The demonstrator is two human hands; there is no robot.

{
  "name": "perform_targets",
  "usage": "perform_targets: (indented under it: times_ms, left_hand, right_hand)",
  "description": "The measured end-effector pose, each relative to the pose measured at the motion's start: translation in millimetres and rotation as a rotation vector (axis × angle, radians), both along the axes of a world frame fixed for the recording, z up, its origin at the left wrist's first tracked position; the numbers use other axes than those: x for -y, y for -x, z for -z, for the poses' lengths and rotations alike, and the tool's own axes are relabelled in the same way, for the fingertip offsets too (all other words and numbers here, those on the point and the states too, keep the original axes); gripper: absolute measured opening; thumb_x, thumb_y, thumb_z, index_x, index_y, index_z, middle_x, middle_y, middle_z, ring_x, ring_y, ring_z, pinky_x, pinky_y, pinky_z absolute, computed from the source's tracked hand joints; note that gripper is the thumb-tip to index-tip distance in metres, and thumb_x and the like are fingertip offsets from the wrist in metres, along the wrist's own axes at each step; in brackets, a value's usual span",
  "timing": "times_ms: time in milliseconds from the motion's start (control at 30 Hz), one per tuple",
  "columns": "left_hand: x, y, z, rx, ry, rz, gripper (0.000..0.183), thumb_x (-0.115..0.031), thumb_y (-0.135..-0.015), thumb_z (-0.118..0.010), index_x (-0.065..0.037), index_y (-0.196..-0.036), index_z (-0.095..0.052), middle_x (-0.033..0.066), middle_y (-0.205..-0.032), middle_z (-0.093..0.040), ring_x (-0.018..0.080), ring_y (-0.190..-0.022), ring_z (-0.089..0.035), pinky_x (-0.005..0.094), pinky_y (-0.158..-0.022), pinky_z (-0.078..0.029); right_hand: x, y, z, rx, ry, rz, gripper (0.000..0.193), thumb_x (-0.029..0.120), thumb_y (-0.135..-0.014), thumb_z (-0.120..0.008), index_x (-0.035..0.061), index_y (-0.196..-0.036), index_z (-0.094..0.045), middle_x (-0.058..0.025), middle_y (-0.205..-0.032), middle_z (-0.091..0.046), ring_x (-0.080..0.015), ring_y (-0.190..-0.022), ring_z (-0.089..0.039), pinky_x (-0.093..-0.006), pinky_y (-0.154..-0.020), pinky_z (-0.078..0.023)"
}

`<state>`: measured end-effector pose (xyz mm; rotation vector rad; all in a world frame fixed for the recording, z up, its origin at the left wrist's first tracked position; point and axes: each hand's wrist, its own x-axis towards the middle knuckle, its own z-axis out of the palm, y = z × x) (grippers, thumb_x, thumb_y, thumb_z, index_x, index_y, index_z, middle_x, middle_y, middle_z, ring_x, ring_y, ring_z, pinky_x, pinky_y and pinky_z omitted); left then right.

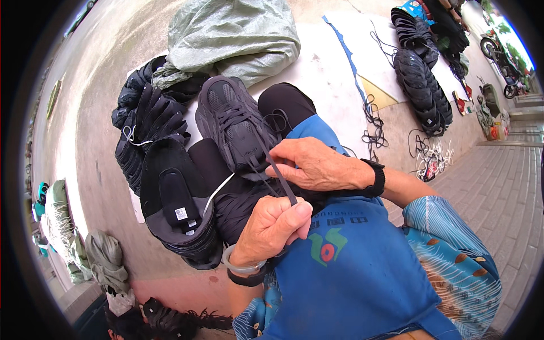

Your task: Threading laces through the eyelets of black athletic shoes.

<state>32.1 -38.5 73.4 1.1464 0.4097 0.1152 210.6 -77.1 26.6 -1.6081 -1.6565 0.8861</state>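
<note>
A dark grey lace-up sneaker (222,93) rests on my lap with its toe pointing away from me. From its upper eyelets a flat dark shoelace (282,180) stretches toward me. My left hand (272,229) is closed in a fist around the lace's near part. Higher along the same lace, beside the shoe's opening, my right hand (320,164) pinches it between thumb and fingers; the exact contact is partly hidden. Left of my knee stands a stack of nested black shoe uppers (148,195), with a white cord (218,194) running from its edge.
A pale green woven sack (232,34) lies beyond the sneaker. Another row of nested black uppers (422,90) sits at the far right, with loose dark laces (374,127) and a white tangle of laces (433,161) nearby. A blue apron (362,272) covers my lap.
</note>
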Motion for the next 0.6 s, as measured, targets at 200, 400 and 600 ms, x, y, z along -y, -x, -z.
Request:
perform_targets:
  times_ms: [200, 400, 600]
  left_hand:
    - [0.2, 1.1, -3.0, -0.035, 0.034, -0.031, 0.046, -0.030, -0.100, -0.046, -0.002, -0.065, -0.057, 0.0006, -0.056, -0.051, 0.0057, -0.048, -0.043, 0.0211, -0.046, -0.030]
    - [-29.8, 71.1, 26.0, 0.089, -0.165, -0.596, 0.048, -0.029, -0.102, -0.041, 0.005, -0.072, -0.059, 0.0206, -0.125, -0.056, 0.0293, -0.108, -0.057, 0.0402, -0.098, -0.042]
    - [-76.8, 163.3, 55.0, 0.327, 0.208, -0.809, 0.045, -0.032, -0.106, -0.034, -0.007, -0.075, -0.055, 0.0189, -0.136, -0.051, 0.0313, -0.130, -0.044, 0.0496, -0.109, -0.034]
  right_hand:
    - [-33.3, 30.6, -2.4, -1.121, 0.467, 0.121, 0.043, 0.012, -0.094, -0.054, -0.0101, -0.129, -0.043, -0.0139, -0.093, -0.062, -0.0158, -0.075, -0.066, -0.0298, -0.061, -0.053]
    - [-28.1, -0.5, 10.7, -1.265, 0.605, 0.126, 0.042, 0.000, -0.087, -0.054, -0.0070, -0.128, -0.046, -0.0056, -0.081, -0.059, -0.0088, -0.055, -0.053, -0.0269, -0.051, -0.047]
    - [-31.4, -41.7, 11.7, -0.953, 0.398, 0.163, 0.028, 0.007, -0.089, -0.044, -0.0035, -0.108, -0.061, 0.0029, -0.069, -0.053, -0.0085, -0.063, -0.051, -0.0254, -0.064, -0.046]
